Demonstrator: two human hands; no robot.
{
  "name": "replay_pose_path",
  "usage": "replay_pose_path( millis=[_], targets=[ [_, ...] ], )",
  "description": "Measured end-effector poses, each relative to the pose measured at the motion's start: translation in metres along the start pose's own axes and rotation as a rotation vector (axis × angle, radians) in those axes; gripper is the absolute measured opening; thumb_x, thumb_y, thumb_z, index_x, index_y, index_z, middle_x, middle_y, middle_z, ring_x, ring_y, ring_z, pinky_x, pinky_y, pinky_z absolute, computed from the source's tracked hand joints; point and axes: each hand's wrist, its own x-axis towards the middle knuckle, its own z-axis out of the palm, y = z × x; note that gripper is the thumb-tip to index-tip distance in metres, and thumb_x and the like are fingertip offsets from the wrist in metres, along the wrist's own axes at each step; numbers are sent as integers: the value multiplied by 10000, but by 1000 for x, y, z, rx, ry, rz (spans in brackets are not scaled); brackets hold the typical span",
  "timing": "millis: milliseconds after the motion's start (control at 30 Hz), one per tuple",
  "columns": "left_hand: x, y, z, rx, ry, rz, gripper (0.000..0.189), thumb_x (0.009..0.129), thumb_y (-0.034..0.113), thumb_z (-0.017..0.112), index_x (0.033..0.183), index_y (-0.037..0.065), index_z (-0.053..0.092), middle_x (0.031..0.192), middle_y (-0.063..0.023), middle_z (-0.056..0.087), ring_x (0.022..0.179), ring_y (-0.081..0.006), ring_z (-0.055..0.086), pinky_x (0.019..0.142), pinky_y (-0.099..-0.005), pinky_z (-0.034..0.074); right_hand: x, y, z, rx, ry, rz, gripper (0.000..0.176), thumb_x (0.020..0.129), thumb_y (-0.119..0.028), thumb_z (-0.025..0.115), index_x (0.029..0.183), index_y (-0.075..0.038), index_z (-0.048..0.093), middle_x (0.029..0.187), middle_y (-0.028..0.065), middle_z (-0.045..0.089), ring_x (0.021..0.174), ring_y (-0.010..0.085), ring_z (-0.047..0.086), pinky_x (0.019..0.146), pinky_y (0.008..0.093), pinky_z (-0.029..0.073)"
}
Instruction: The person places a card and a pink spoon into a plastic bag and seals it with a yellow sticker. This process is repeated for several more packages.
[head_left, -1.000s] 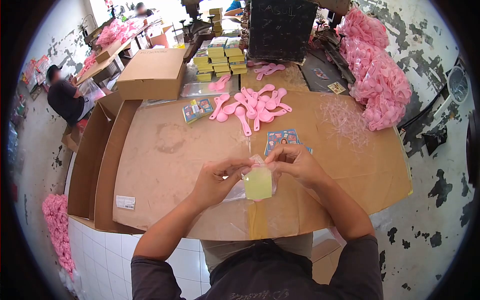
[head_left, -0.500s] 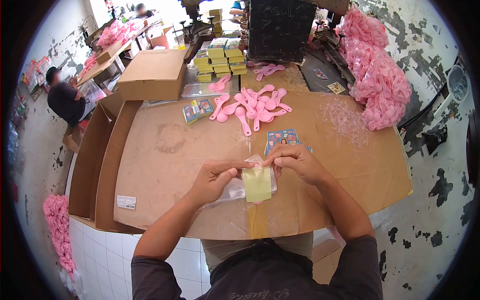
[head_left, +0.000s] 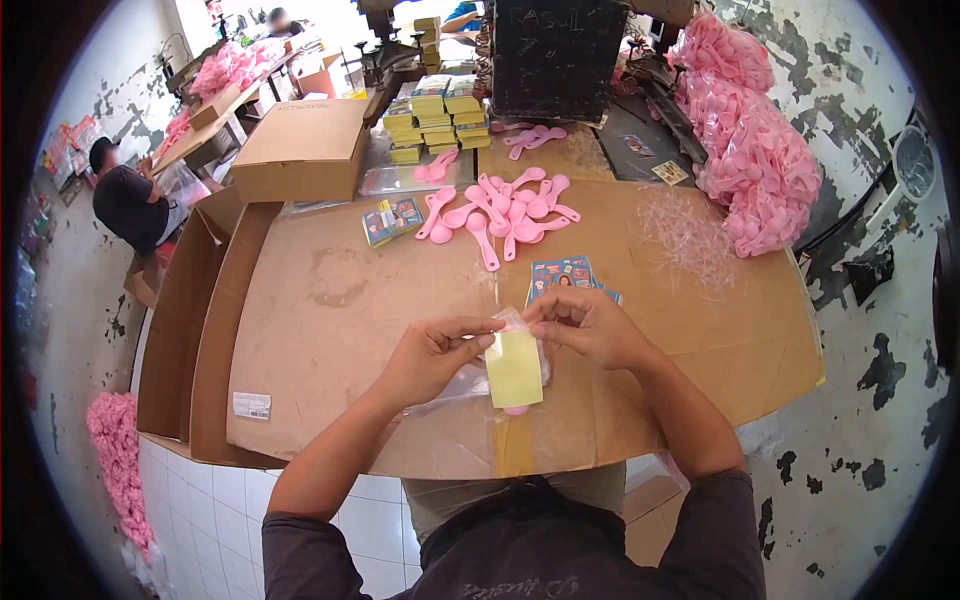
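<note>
A pale yellow card [head_left: 515, 370] lies in a clear plastic bag [head_left: 462, 388] near the front edge of the cardboard-covered table. The round end of a pink spoon [head_left: 516, 409] shows below the card. My left hand [head_left: 432, 352] pinches the bag's upper left side between thumb and fingers. Across from it, my right hand [head_left: 583, 325] pinches the upper right side near the bag's opening. Blue printed cards [head_left: 562, 273] lie just beyond my right hand. Farther back is a loose pile of pink spoons [head_left: 500, 208].
A small card stack [head_left: 392, 221] lies left of the spoons. Behind are yellow-edged card stacks [head_left: 432, 110] and a closed carton [head_left: 300, 148]. Plastic strips [head_left: 690, 240] and bagged pink spoons [head_left: 755, 150] are at the right. A person [head_left: 130, 200] sits at far left.
Both hands stay at the bag's top, with the fingers slightly shifted. The yellow card now lies flatter and straighter, and more of the pink round end shows below it.
</note>
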Motion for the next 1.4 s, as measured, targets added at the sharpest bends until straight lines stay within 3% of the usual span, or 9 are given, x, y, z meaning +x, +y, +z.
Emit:
replay_pose_path(
  millis=[367,500,633,733,767,900,1100,1200,1400],
  targets=[
    [-3,17,6,-203,133,222,353,1005,76,657,1338,-32,605,1163,-129,725,1026,-185,713,834,-319,614,-2,-12,5,-52,-64,39,239,976,-33,690,1206,21,655,1009,42,699,918,99,648,818,270,529],
    [-5,10,-13,-152,30,25,334,970,79,707,1272,-41,627,1082,-106,724,937,-139,712,751,-300,626,0,-26,2,48,-24,-19,272,992,-109,690,1226,25,654,1002,36,708,918,98,649,829,272,525],
    [-11,27,-61,-186,315,134,301,972,116,700,1244,1,638,997,-66,718,762,-137,708,601,-301,620,2,-21,-38,-648,276,-77,403,973,-228,701,1285,19,638,1077,86,702,1017,207,663,932,350,513],
    [-24,2,-157,-542,580,535,353,1056,307,577,1321,76,602,1262,-22,679,1163,-130,650,950,-291,560,1,3,-62,-998,364,-119,459,940,-277,718,1291,10,644,1192,139,659,1151,294,612,1019,400,468],
    [-23,28,-148,-627,870,661,395,1081,342,524,1363,69,574,1330,-42,657,1213,-168,641,970,-306,541,0,8,-61,-1007,388,-93,457,930,-278,724,1279,8,651,1227,153,639,1190,315,582,1042,410,450],
    [-12,39,-109,-588,747,572,555,1081,487,473,1403,43,554,1315,-70,661,1190,-220,647,985,-382,522,2,20,-61,-1164,385,-52,431,917,-289,733,1232,0,675,1285,161,597,1255,322,529,1079,409,416],
    [8,-13,-21,863,256,290,331,846,291,828,1046,41,746,1042,-106,656,974,-273,637,846,-385,511,2,16,-67,-1012,361,-16,361,884,-216,767,1170,-13,683,1199,152,617,1219,329,532,1065,418,417],
    [10,-17,-14,1038,203,362,266,861,264,821,978,38,743,1053,-118,657,892,-260,626,802,-385,508,3,15,-70,-941,383,-50,295,870,-144,775,1111,-5,676,1181,132,634,1137,303,589,1009,408,457],
    [12,-19,-10,512,246,123,206,860,135,817,1006,15,737,868,-86,711,743,-150,623,697,-300,507,-2,-16,-44,-40,277,-7,179,909,-70,729,1064,-19,656,1050,77,675,955,205,660,882,334,512]
  ],
)
